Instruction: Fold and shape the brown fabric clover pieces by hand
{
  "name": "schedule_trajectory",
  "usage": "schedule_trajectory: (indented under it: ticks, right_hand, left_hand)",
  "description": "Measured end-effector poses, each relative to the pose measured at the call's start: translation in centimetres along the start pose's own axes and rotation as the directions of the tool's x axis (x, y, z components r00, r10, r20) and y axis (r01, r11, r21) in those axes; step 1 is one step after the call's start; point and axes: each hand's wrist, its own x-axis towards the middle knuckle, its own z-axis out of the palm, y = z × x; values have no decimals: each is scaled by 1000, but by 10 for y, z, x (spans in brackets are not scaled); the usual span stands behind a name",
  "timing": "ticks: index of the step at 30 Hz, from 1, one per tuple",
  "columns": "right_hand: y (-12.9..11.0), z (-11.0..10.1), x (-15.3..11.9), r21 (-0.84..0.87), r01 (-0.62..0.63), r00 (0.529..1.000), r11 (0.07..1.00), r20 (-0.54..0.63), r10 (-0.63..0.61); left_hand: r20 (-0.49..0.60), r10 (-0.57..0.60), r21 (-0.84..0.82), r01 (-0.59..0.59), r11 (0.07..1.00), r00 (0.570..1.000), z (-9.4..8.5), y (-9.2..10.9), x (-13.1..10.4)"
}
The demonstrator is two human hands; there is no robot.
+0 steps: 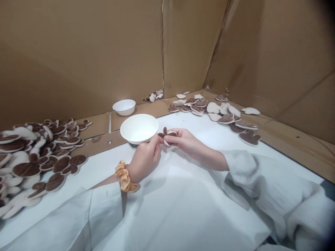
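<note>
Both hands meet just right of the large white bowl (139, 128). My right hand (188, 141) grips a small brown and white fabric piece (171, 137) with rounded lobes between thumb and fingers. The closed fingers of my left hand (148, 156) touch the left edge of the same piece; whether they pinch it or something smaller is too small to tell. An orange scrunchie (126, 177) circles my left wrist. Something dark and coiled shows under the large bowl, partly hidden by my left hand.
Brown and white fabric pieces (61, 164) are heaped at the left. More pieces (227, 118) lie scattered at the back right. A smaller white bowl (124, 107) stands behind the large one. Cardboard walls (104, 52) enclose the white work surface (180, 216).
</note>
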Motion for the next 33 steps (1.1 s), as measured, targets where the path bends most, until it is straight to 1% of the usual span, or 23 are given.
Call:
schedule_trajectory:
  ticks: [2,5,7,9,12,16,18,19,20,21,22,23,24,25,27,28,30,32,33]
  right_hand:
    - [-2,2,-1,72,2,1000,997,14,-3]
    - [-5,3,-2,154,-18,1000,988,9,17]
    - [-6,2,-1,163,-20,1000,986,11,19]
    - [-6,0,1,168,8,1000,986,19,-11]
    - [-4,-2,5,180,50,998,982,25,-55]
    - [-6,-3,8,186,67,998,980,7,-69]
    - [-13,-10,11,173,100,995,980,-15,-98]
    - [-18,-16,12,161,140,990,977,-41,-135]
    - [-24,-23,14,142,206,977,968,-87,-195]
    - [-31,-31,15,119,296,949,948,-151,-277]
    - [-37,-39,17,97,388,904,917,-233,-358]
    - [-41,-46,18,60,449,859,892,-304,-412]
    - [-44,-51,19,19,459,843,888,-326,-428]
    - [-45,-53,20,5,438,852,899,-322,-414]
    - [-41,-51,22,48,336,908,941,-283,-310]
    - [-37,-47,22,74,293,926,953,-269,-264]
    - [-29,-39,23,100,247,945,964,-244,-216]
    - [-23,-34,23,99,224,952,970,-237,-195]
    - [-22,-32,23,98,213,954,972,-237,-185]
  left_hand:
    - [-31,6,-80,-8,997,1000,-1,0,2]
    - [-67,-17,-138,8,990,998,-2,-1,3]
    - [-91,-46,-154,32,988,995,-1,-3,3]
    - [-119,-67,-165,47,985,991,0,-3,3]
    - [-150,-85,-174,58,983,985,1,-2,4]
    - [-183,-95,-179,62,982,978,1,-1,5]
    - [-201,-87,-177,51,983,976,1,-2,4]
    - [-205,-75,-168,40,985,976,2,-3,3]
    - [-199,-61,-153,30,988,978,2,-5,1]
    - [-186,-50,-132,26,991,981,3,-7,0]
    - [-165,-43,-105,26,994,985,5,-9,-2]
    - [-140,-43,-74,33,997,989,6,-11,-3]
    - [-111,-41,-40,36,999,993,8,-12,-4]
    - [-75,-28,-1,28,1000,997,9,-12,-5]
    - [7,38,92,-38,995,999,12,-11,-6]
    - [50,88,143,-94,985,995,13,-10,-7]
    - [115,204,233,-225,946,972,12,-8,-12]
    - [118,326,295,-347,890,938,8,-7,-18]
    - [90,379,322,-387,864,921,5,-8,-21]
